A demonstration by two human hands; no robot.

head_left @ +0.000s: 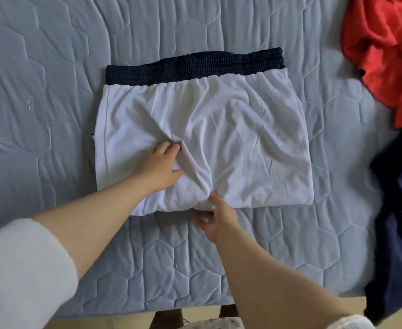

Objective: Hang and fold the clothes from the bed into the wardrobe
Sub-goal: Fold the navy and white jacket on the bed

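Bed (53,91) with a grey-blue quilted cover, hexagon stitching, fills the view; the near edge of the bed is at the bottom of frame. Hands apart, both on the white garment (219,138) lying mid-bed. Left hand (162,162) lies palm-down on the left half of the cloth with its fingertips at a crease; cannot tell whether it pinches the cloth or only presses it. Right hand (216,217) grips the near edge, thumb on top and fingers underneath. A raised ridge of slack runs between the two hands. Risks, as judged: (1) if the next fold is made over that ridge, it is likely to be trapped as a hard wrinkle; (2) a lift from the single pinch at the near edge could let the stacked layers slide and open, more so as a lower layer already pokes out at the near-left corner. Orientation: navy waistband (195,65) at the far edge, pointing away from the person; folded edge toward the person. Long axis runs left to right, skewed a little, right end farther away. Outward: red garment (385,55) crumpled at far right and dark navy garment (397,233) at near right, both well apart from the white one. White sleeve (17,269) on the left arm.
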